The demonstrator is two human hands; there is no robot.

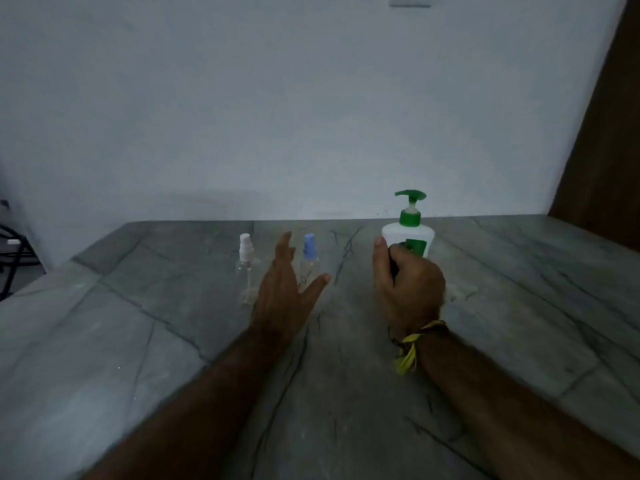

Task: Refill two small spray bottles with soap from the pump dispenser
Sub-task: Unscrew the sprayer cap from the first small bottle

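Right hand (408, 282): grips white pump dispenser (410, 233), upright on marble counter (519, 306) | Left hand (284, 285): fingers spread, holding nothing, between white-capped spray bottle (246, 265) and blue-capped spray bottle (309, 261)

On the stone counter (173, 341), two small spray bottles stand upright side by side near the far edge, the left spray bottle (246, 268) a little apart from the right spray bottle (309, 261). The pump dispenser (410, 233) stands well to their right, with the wall (277, 116) behind all three. The left hand (285, 289) reaches between the two bottles, in front of them, while the right hand (408, 282) wraps the dispenser's near side.
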